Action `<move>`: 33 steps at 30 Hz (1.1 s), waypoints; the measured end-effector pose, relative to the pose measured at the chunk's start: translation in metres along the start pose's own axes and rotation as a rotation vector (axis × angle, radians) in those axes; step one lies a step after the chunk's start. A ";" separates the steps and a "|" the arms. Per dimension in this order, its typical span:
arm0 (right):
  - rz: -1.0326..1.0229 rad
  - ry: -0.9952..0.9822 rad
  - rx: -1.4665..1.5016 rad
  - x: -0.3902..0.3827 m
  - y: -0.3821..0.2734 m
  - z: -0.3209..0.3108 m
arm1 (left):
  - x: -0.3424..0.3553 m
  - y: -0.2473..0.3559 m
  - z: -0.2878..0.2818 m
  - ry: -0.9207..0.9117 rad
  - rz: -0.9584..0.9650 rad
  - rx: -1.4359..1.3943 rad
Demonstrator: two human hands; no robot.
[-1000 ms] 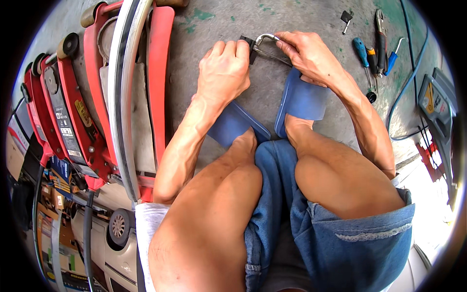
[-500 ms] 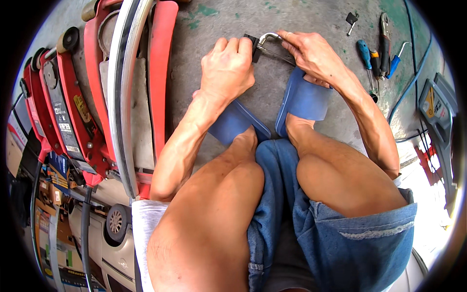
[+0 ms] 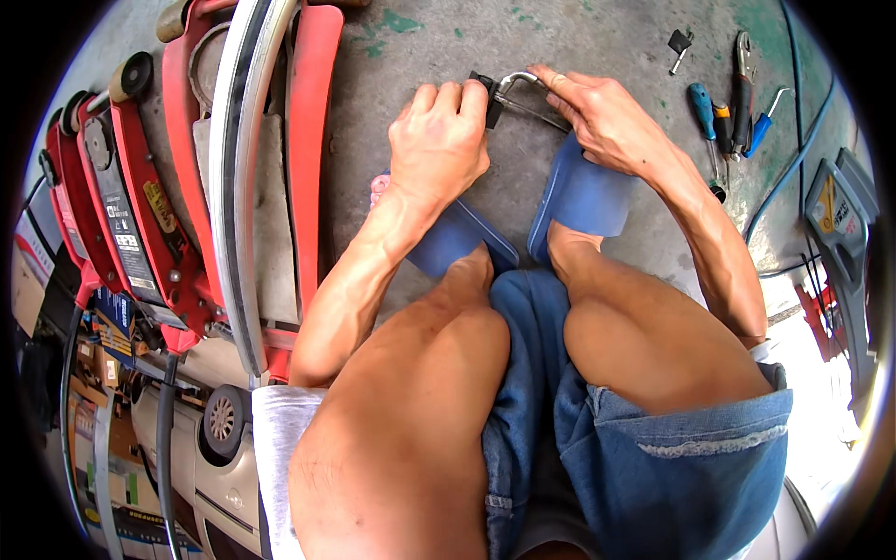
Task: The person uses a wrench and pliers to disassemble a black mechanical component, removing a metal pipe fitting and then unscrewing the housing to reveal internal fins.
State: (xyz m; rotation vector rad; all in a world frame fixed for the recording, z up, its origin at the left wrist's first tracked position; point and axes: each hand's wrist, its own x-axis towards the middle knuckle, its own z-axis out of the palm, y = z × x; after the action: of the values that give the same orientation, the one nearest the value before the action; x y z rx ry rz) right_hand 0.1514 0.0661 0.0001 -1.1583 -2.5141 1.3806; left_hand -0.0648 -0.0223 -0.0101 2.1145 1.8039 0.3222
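Note:
My left hand is closed on a black block-like piece, whose lower part is hidden by the fingers. A curved silver metal bar rises from that piece and bends to the right. The fingertips of my right hand grip the bar's right end, with the other fingers curled underneath. A thin straight metal shaft runs from near the black piece toward my right hand. Both hands are above the concrete floor, just beyond my blue sandals.
Red floor jacks and a long curved metal strip line the left. At right lie screwdrivers, pliers, a hooked blue-handled tool, a small black-and-silver piece, blue cables and a grey tool housing.
Both hands and the metal piece they hold have shifted slightly right and, since half a second ago, a little lower in the picture. The grip looks the same.

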 end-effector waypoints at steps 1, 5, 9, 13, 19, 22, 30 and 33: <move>0.016 -0.028 0.007 0.001 0.001 -0.001 | 0.000 -0.001 -0.001 -0.014 0.000 -0.003; -0.014 -0.026 0.006 0.005 0.003 0.004 | 0.002 0.001 -0.003 -0.035 -0.008 0.013; 0.147 -0.142 0.153 0.006 -0.004 0.006 | -0.005 0.002 -0.003 -0.091 -0.026 0.031; 0.343 -0.272 0.361 0.008 -0.007 -0.007 | -0.007 0.003 -0.005 -0.091 -0.053 0.036; 0.333 -0.370 0.403 0.008 0.000 -0.017 | -0.008 0.004 -0.004 -0.118 -0.103 0.014; 0.438 -0.387 0.521 0.010 0.011 -0.014 | -0.005 0.007 0.001 -0.093 -0.123 0.023; 0.725 -0.371 0.934 0.012 0.011 -0.019 | 0.008 0.009 0.002 -0.036 -0.117 0.050; 0.726 -0.335 1.047 0.011 0.006 -0.018 | 0.007 0.010 0.001 -0.023 -0.098 0.063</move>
State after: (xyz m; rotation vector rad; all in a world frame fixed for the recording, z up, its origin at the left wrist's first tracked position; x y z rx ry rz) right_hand 0.1540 0.0880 0.0032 -1.6150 -1.0001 2.6906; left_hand -0.0542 -0.0167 -0.0077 2.0543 1.9204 0.2181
